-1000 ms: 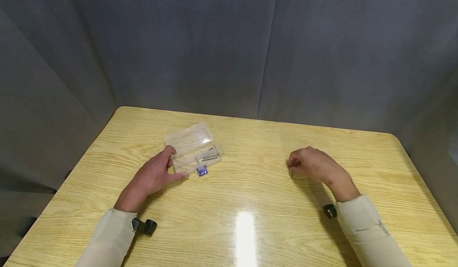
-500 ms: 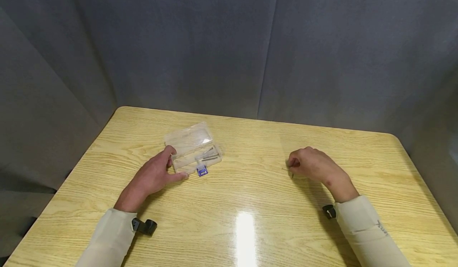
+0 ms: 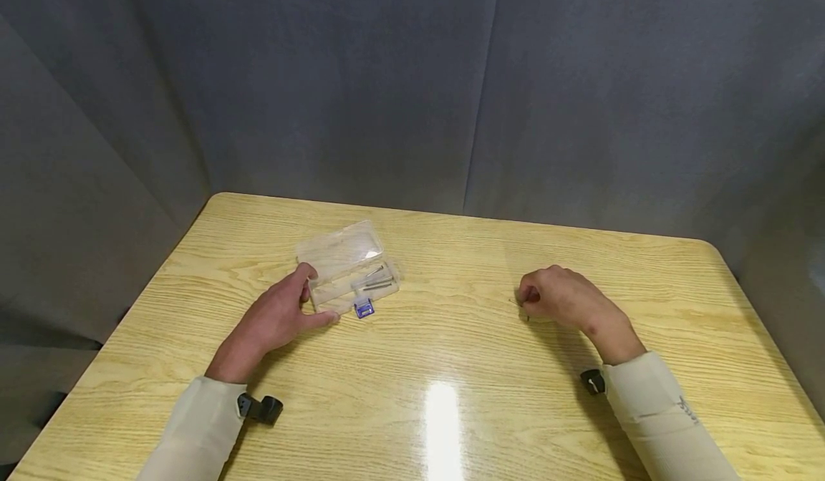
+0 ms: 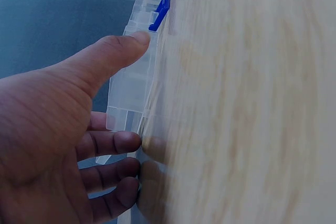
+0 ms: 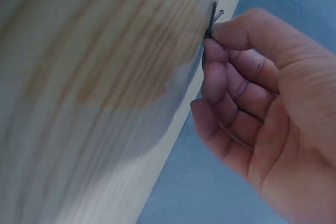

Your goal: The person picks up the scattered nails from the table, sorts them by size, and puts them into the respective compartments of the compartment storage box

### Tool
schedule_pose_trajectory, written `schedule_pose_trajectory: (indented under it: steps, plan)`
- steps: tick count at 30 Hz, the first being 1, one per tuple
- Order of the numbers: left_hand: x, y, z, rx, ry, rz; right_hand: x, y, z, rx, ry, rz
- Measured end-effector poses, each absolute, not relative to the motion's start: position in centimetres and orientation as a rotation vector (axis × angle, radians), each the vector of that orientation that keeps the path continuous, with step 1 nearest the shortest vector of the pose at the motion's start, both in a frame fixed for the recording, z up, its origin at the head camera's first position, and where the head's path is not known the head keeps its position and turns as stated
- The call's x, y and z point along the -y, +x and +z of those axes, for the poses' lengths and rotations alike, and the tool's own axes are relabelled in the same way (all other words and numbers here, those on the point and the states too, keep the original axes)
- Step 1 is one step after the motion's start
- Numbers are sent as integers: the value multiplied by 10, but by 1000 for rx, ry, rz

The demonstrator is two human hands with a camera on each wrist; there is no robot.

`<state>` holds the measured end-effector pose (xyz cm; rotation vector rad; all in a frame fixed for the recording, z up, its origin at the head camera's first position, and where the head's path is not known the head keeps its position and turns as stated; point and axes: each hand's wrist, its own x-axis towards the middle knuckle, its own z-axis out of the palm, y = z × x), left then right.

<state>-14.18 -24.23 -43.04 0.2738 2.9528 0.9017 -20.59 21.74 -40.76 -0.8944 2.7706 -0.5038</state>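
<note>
Your left hand point(image 3: 280, 316) rests on the wooden table point(image 3: 451, 409) at its left side, fingers spread and relaxed, thumb and fingertips touching the near end of a clear plastic box point(image 3: 348, 270). The wrist view shows your thumb point(image 4: 113, 59) lying straight along the box's edge, near its blue latch point(image 4: 160, 13), with the other fingers loosely bent against the box's side; nothing is gripped. The box lies open, its lid folded back toward the curtain, and a few thin metal pins point(image 3: 377, 280) lie inside the tray.

Well apart, on the right side of the table, your right hand point(image 3: 567, 300) is curled, thumb and forefinger pinching a small thin metal pin point(image 5: 212, 19). The pin's lower end is at the tabletop, just under your fingertips.
</note>
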Motion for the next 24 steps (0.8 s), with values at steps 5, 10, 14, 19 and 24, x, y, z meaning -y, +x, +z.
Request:
schedule_pose_trajectory:
  steps: [5, 10, 14, 19, 24]
  plan:
    - [243, -141, -431, -2953, 283, 906, -220, -208, -411, -2755, -918, -529]
    - [242, -142, -430, -2955, 285, 898, -224, -210, -411, -2732, -923, -569]
    - [242, -142, -430, -2952, 283, 893, -226, -210, -409, -2730, -937, -592]
    - [242, -142, -429, -2955, 278, 886, -227, -211, -407, -2736, -979, -612]
    - [242, -142, -429, -2953, 276, 885, -229, -211, -406, -2740, -1011, -622]
